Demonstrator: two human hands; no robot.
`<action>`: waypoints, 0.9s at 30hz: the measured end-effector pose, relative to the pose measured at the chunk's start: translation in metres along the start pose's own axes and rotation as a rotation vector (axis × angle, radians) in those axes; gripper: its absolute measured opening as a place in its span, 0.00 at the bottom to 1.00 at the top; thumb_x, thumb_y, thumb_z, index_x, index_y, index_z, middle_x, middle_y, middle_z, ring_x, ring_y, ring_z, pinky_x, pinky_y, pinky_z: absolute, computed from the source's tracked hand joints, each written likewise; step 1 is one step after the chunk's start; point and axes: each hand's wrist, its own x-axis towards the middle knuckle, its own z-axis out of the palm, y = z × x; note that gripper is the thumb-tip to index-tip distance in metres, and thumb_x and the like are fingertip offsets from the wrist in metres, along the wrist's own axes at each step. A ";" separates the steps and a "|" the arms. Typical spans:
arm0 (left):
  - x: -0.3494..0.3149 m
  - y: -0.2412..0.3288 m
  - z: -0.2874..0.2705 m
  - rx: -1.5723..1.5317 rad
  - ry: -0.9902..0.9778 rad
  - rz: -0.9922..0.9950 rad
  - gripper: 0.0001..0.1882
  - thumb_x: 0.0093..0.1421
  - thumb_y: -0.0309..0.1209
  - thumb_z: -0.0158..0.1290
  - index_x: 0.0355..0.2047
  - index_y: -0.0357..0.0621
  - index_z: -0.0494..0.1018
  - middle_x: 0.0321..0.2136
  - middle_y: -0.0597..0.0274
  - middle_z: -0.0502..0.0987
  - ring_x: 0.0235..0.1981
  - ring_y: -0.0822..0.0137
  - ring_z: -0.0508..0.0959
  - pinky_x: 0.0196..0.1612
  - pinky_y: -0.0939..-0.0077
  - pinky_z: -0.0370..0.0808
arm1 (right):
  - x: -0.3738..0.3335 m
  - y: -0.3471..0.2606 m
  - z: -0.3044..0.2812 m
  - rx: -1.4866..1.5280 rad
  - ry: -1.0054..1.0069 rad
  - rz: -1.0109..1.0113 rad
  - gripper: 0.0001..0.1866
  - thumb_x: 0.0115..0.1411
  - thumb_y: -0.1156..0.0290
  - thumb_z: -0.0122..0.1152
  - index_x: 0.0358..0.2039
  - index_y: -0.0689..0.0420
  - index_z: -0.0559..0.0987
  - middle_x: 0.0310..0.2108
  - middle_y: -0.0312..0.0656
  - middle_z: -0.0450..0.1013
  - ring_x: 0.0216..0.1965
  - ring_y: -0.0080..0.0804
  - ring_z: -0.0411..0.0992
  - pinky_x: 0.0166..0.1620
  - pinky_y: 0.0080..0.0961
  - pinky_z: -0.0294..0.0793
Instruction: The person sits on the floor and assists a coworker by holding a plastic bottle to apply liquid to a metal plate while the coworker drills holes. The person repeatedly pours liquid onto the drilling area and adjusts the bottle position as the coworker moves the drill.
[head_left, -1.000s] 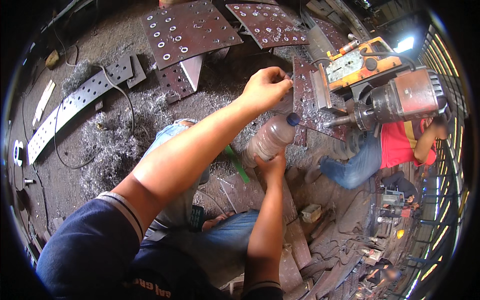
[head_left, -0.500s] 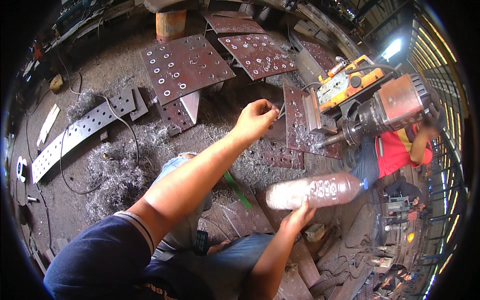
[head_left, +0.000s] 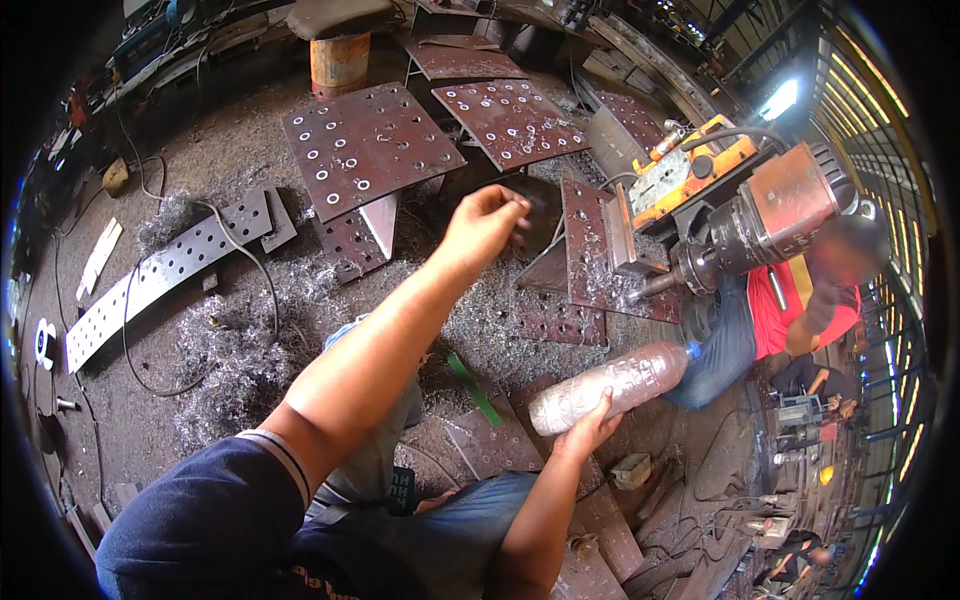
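Note:
A large clear plastic bottle [head_left: 640, 378] with a blue cap lies tilted in my right hand [head_left: 590, 432], its capped end pointing up to the right. It looks cloudy or whitish inside. My fingers wrap round its lower part. Farther forward, my left hand [head_left: 486, 226] hovers above the floor with its fingers curled and pressed together; whatever they hold, if anything, is too small to make out. Right of that hand, a drilling machine [head_left: 755, 215] with an orange and yellow body is set against a drilled dark red steel plate [head_left: 590, 235] strewn with metal shavings.
Drilled red plates [head_left: 370, 140] stand ahead on supports. A long grey perforated strip [head_left: 150, 285] lies on the left, beside cables and heaps of shavings [head_left: 245, 350]. A co-worker in a red shirt [head_left: 820, 300] sits behind the drill. A green strip [head_left: 473, 388] lies near my knees.
The bottle has tilted more, its capped end swinging up and left. My left hand has shifted left and slightly up. The co-worker's arm has moved down.

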 end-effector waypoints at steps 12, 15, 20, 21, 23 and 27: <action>0.025 -0.010 -0.052 -0.020 0.211 -0.169 0.13 0.64 0.40 0.52 0.40 0.45 0.77 0.29 0.65 0.79 0.24 0.70 0.78 0.28 0.75 0.73 | 0.000 0.010 0.005 0.030 -0.063 -0.005 0.37 0.66 0.64 0.64 0.68 0.65 0.59 0.64 0.55 0.63 0.61 0.47 0.68 0.61 0.40 0.70; 0.026 -0.024 -0.040 -0.014 0.107 -0.129 0.12 0.62 0.35 0.56 0.41 0.42 0.77 0.31 0.64 0.81 0.28 0.69 0.79 0.34 0.71 0.76 | -0.007 0.013 0.010 -0.074 -0.118 -0.100 0.36 0.65 0.63 0.65 0.67 0.66 0.61 0.63 0.55 0.65 0.61 0.46 0.68 0.61 0.40 0.69; -0.017 -0.018 0.028 0.388 -0.454 0.148 0.39 0.51 0.54 0.69 0.52 0.35 0.74 0.46 0.51 0.79 0.49 0.60 0.79 0.55 0.67 0.75 | -0.009 0.028 0.002 -0.345 -0.225 -0.273 0.37 0.62 0.59 0.68 0.64 0.68 0.65 0.61 0.57 0.67 0.60 0.46 0.68 0.63 0.39 0.65; -0.028 -0.023 0.033 0.481 -0.567 0.168 0.46 0.46 0.59 0.71 0.53 0.33 0.72 0.49 0.48 0.78 0.50 0.60 0.78 0.57 0.65 0.74 | -0.018 0.027 0.011 -0.386 -0.240 -0.269 0.38 0.62 0.58 0.69 0.63 0.68 0.66 0.60 0.57 0.67 0.60 0.46 0.68 0.63 0.39 0.65; -0.035 -0.039 0.037 0.556 -0.578 0.342 0.56 0.37 0.63 0.74 0.55 0.30 0.70 0.49 0.42 0.77 0.51 0.56 0.78 0.58 0.63 0.73 | -0.029 0.015 0.037 -0.388 -0.459 -0.370 0.40 0.60 0.55 0.70 0.63 0.68 0.65 0.60 0.57 0.68 0.60 0.45 0.68 0.63 0.39 0.65; -0.038 -0.020 0.054 0.410 -0.448 0.163 0.51 0.37 0.54 0.76 0.54 0.32 0.68 0.47 0.47 0.78 0.51 0.59 0.77 0.55 0.64 0.75 | -0.009 0.011 0.063 -0.330 -0.705 -0.276 0.45 0.58 0.47 0.71 0.64 0.66 0.65 0.61 0.56 0.66 0.61 0.45 0.67 0.62 0.40 0.66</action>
